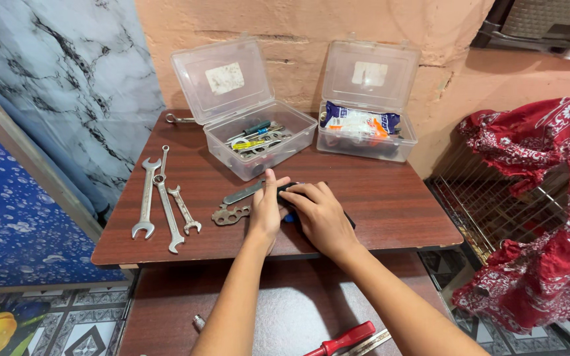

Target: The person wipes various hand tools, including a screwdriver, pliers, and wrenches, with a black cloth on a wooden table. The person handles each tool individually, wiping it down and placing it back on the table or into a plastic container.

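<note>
My right hand [321, 217] lies palm-down with fingers curled over a dark object [289, 190] near the front middle of the brown table [390, 198]; a bit of blue shows under the thumb, and I cannot tell what the object is. My left hand [266, 209] stands edge-on just beside it, fingers straight and together, pressed against the object's left side, not wrapped round it.

Touching the left fingers: a flat grey metal tool [243, 192]. Just left of that, a flat multi-hole wrench plate [230, 214]. Further left, three open-ended spanners [163, 201] lie roughly parallel.

Back of table: two clear plastic boxes, lids up. Left box [258, 138] holds mixed small tools; right box [364, 132] holds packets. Below the table edge, a red-handled tool [344, 338] on a lower surface.
</note>
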